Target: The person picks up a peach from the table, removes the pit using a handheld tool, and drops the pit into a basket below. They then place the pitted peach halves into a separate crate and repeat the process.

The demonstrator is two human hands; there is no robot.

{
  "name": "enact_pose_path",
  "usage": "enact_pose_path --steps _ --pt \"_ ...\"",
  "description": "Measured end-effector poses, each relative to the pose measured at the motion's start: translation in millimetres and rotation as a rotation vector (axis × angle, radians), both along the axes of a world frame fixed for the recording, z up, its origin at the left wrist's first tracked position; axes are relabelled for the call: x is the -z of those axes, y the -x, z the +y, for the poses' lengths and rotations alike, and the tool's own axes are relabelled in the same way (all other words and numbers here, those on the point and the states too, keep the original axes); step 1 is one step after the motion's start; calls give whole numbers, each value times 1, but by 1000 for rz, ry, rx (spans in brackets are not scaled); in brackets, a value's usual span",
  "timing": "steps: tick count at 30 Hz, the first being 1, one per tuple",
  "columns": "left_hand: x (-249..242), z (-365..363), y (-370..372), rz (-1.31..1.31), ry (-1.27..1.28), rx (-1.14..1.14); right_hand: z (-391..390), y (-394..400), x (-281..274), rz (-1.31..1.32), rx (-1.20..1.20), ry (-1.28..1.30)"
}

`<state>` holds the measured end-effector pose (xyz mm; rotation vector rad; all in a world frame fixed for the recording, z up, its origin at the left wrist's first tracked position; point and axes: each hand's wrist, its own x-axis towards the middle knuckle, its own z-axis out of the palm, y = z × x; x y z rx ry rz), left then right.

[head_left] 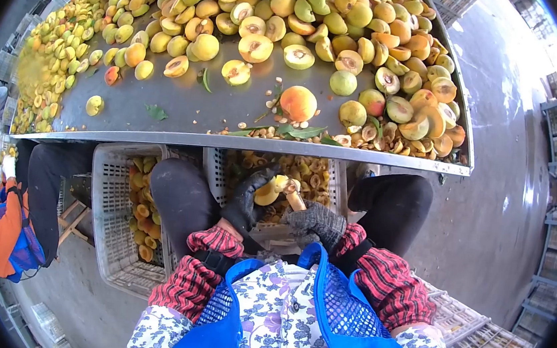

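Note:
My left hand, in a dark glove, is closed around a yellow peach half between my knees. My right hand, in a grey knitted glove, grips a tool with a wooden handle. The tool's tip meets the peach half, and its exact shape cannot be made out. Below both hands stands a plastic crate with cut peach pieces in it. Just beyond, a metal table carries many whole and halved peaches, with one whole orange peach near its front edge.
The table's raised metal edge runs above my knees. Pits and leaves lie along it. Left of my leg is another crate of peach halves. A person in orange sits at far left. Crates stand behind my right side.

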<state>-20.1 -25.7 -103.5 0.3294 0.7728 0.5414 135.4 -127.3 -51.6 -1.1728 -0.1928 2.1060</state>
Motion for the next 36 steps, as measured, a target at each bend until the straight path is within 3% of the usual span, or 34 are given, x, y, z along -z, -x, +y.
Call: enact_pose_path --steps 1,4,7,10,13,17,20,22,23,24,26,27,28,29,30,31,32,33,36 --pt "-8 -1 1 -7 -49 36 0 0 0 -25 -3 -19" --pt "29 0 11 50 -239 280 -2 4 6 -23 25 -37" --pt "7 -5 9 213 -622 396 -1 5 6 7 25 -28" --pt "-14 -12 6 424 -1149 285 1 3 3 -13 -3 -63" --pt "-17 -5 3 58 -28 163 0 2 16 -130 -103 -205" --pt "-22 -3 -5 632 -809 353 8 13 7 -373 -227 -68" --pt "-26 4 3 657 -825 472 4 8 9 -254 -184 -22" --pt "-40 7 10 600 -710 307 -3 1 23 -34 -51 3" --pt "-64 10 18 517 -601 204 -5 -3 30 -130 -104 -205" --pt "-79 16 30 431 -490 105 -3 -1 26 -159 -76 -119" --pt "-82 43 86 1020 -1496 66 0 3 7 -216 -18 57" --pt "-94 46 100 929 -1295 -141 0 -1 -10 -76 31 -9" --pt "-109 47 113 831 -1088 -336 -1 -2 8 -241 -88 -173" --pt "-117 59 133 886 -975 -360 -5 -3 41 -403 -205 -335" --pt "-124 71 151 934 -865 -380 5 0 35 -557 -371 -156" --pt "-123 82 168 1227 -957 -256 15 3 29 -673 -554 28" --pt "-129 89 166 1517 -1040 -125 14 3 27 -596 -441 -55" --pt "-136 93 156 1985 -1118 66 7 5 28 -516 -336 -133" --pt "-125 122 131 1288 -1142 -201 7 3 18 -430 -220 -150"
